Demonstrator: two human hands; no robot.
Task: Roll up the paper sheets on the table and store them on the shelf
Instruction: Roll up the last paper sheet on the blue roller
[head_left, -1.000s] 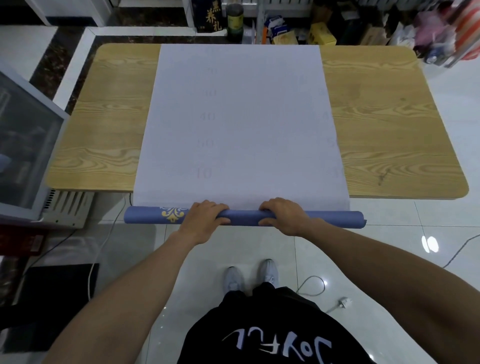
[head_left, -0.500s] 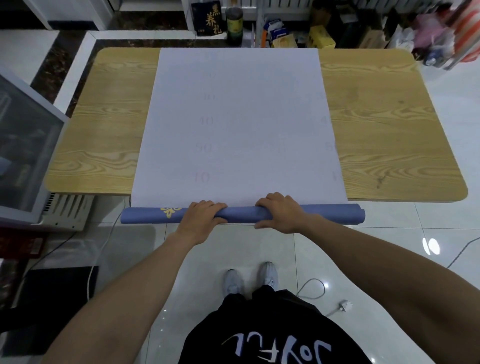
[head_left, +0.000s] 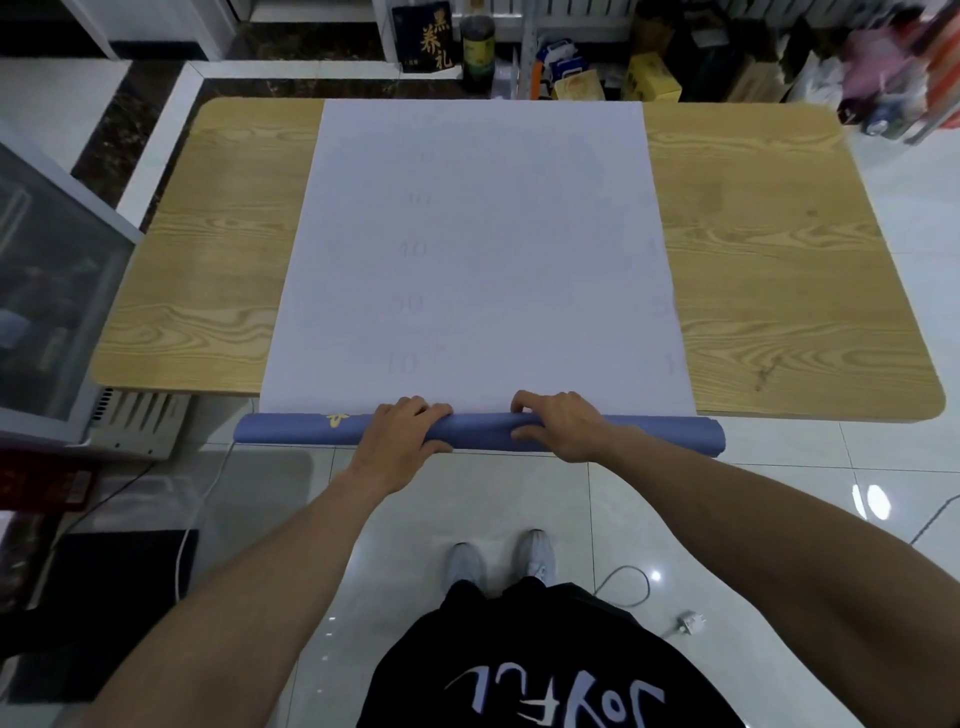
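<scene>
A large paper sheet (head_left: 483, 249) lies white side up across the middle of the wooden table (head_left: 779, 270), with faint numbers showing through. Its near end is wound into a blue roll (head_left: 291, 429) with a yellow ornament, hanging just off the table's front edge. My left hand (head_left: 402, 436) grips the roll left of centre, fingers curled over its top. My right hand (head_left: 558, 423) grips it just right of centre, thumb under the roll. The right end of the roll (head_left: 691, 436) sticks out past the sheet's edge.
Behind the table's far edge stand a dark box with yellow characters (head_left: 426, 36), a bottle (head_left: 478, 44), yellow cartons (head_left: 652, 78) and bags (head_left: 883, 67). A glass-fronted cabinet (head_left: 47, 291) stands at the left. Cables and a plug (head_left: 688, 621) lie on the tiled floor.
The roll has turned and moved up to the table's front edge; the yellow ornament has rotated almost out of sight. Both hands shifted their fingers on it.
</scene>
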